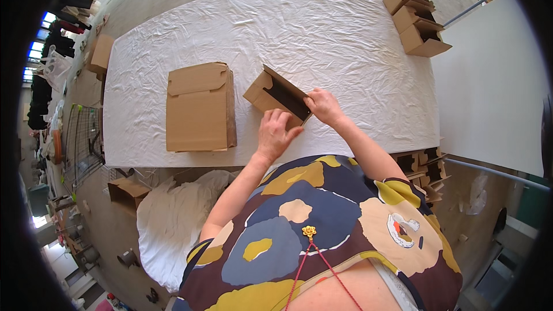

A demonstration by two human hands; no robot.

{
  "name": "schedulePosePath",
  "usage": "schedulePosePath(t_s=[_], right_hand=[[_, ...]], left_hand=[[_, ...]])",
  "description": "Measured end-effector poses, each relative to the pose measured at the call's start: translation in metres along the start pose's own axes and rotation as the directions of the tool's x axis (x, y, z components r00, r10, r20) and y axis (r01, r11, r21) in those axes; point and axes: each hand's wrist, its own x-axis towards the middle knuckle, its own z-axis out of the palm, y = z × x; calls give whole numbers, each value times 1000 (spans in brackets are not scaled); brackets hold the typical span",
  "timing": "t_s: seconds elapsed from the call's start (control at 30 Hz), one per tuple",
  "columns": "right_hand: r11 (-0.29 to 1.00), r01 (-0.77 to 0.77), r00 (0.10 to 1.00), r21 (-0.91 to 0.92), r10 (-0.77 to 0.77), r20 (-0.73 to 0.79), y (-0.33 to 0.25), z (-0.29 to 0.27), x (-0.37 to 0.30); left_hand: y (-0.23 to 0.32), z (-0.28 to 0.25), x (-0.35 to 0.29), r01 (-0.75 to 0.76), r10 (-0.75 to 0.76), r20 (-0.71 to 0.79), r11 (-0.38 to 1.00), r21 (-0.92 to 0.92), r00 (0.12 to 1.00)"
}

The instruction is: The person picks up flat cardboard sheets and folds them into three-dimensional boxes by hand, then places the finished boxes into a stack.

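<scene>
- Closest to the lens, our patterned top (294, 213) fills the foreground in navy, mustard and beige; a gold pendant (309, 231) hangs over it on a red cord.
- Below the table's near edge, a rumpled white sheet (173, 219) lies to our left beside an open carton (128, 193); small boxes (429, 173) crowd the right.
- Our left hand (274, 135) lies along the near side of the box (260, 99); its fingers are half bent, thumb set apart, tips against the cardboard; we cannot tell whether they grip.
- Our right hand (324, 107) pinches the box's right end between thumb and forefinger; its other fingers curl in.
- The box, brown with a dark inside, sits askew over the near half of the white cloth (322, 29), a long opening facing up.
- Left of it, just apart, a stack (197, 115) of flat cartons lies square to us.
- At the cloth's far right corner, three open boxes (423, 37) stand in a row; a white panel (489, 80) rises beside them.
</scene>
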Motion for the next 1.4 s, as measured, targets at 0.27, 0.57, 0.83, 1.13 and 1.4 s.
schedulePosePath(t_s=[0.27,0.57,0.83,1.13,1.4], right_hand=[[999,51,998,2,-51,-29,2,0,0],[1000,-8,999,-4,8,-37,1,0,-1],[996,85,991,-42,-88,-98,-7,0,-8],[992,22,999,-120,-25,-27,-45,9,-69],[949,75,992,307,-101,71,-13,17,-49]], left_hand=[[15,12,-7,80,-83,-57,995,-53,995],[-2,25,-4,240,-236,-79,970,43,969],[-20,32,-7,420,-456,-270,889,-182,848],[-32,8,31,221,-269,-80,899,-379,960],[-58,12,37,193,-204,-1,928,-318,979]])
